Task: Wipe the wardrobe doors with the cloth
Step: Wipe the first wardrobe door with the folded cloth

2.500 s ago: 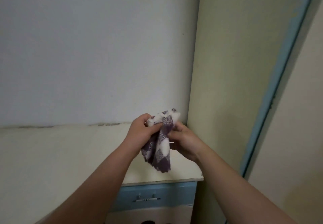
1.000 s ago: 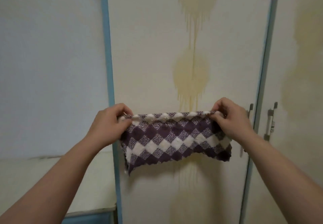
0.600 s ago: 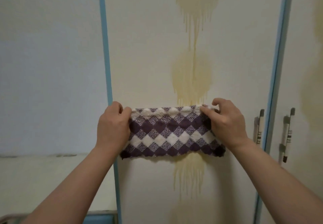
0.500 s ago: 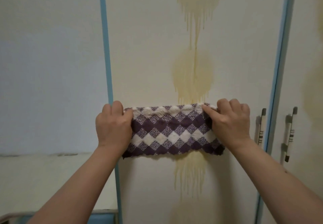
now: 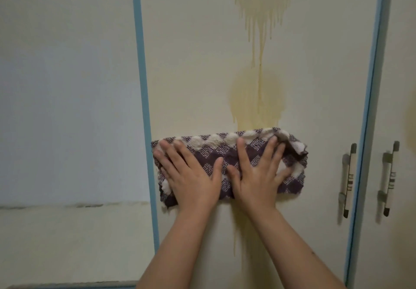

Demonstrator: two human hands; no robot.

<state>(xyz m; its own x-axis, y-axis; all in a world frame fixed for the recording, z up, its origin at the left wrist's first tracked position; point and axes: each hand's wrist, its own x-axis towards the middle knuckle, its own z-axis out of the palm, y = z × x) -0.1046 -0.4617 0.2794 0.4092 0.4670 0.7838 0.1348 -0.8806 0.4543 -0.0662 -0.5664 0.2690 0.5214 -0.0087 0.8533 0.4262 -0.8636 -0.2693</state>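
Note:
A purple and white checked cloth [image 5: 227, 148] lies flat against the cream wardrobe door [image 5: 198, 63], folded into a wide strip. My left hand [image 5: 191, 176] presses its left half with fingers spread. My right hand [image 5: 256, 173] presses its right half, fingers spread too; the cloth's right end is bunched up beside it. Yellowish stains [image 5: 256, 95] with drip runs mark the door above the cloth, and a fainter run continues below it. The door has blue edge strips.
A second wardrobe door [image 5: 403, 86] stands at the right, with a stain at the frame's edge. Two vertical metal handles [image 5: 347, 178] [image 5: 389, 176] flank the blue strip between the doors. At the left are a pale wall [image 5: 67, 86] and a cream cabinet top [image 5: 67, 243].
My view swung from the corner to the wardrobe door. I unfolded the cloth, moved it onto the door, and both hands went from pinching its top corners to pressing flat on it.

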